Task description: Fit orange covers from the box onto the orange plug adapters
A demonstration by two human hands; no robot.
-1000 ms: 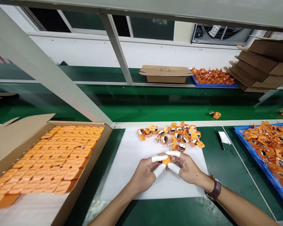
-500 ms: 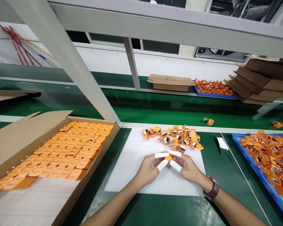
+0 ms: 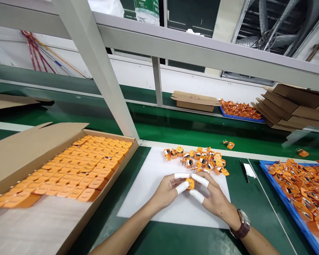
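Piece (image 3: 190,184): one, orange, just right of the frame's middle and below centre, between your two hands, over the sheet. Face nearly square; no long axis you could name from this view.

Left hand (image 3: 168,193): yours, coming in from lower left. Thumb and forefinger drawn together on the piece, thumb tip on its left edge, covers on both. It has hold of the piece, which lies to the right of its fingertips. Nearer of the two.

Right hand (image 3: 215,196): yours, coming in from lower right. Thumb and forefinger well parted around the piece, forefinger along the upper side, thumb along the lower. From these fingers the piece lies to the left. Firm grip not apparent; whether the tips touch, you cannot tell here. Watch (image 3: 240,230) on the wrist.

Sheet (image 3: 138,202): white, lower middle, under both hands.

Cluster (image 3: 202,161): orange units with lids out to the side, at the sheet's upper edge, just above your fingertips in the frame.

Box (image 3: 102,194): cardboard, lower left, rows of orange units inside, well apart from your left hand.

Tray (image 3: 286,205): blue, lower right, heaped with orange units.

Black tool (image 3: 244,171): right of the sheet, beside a white slip (image 3: 250,170).
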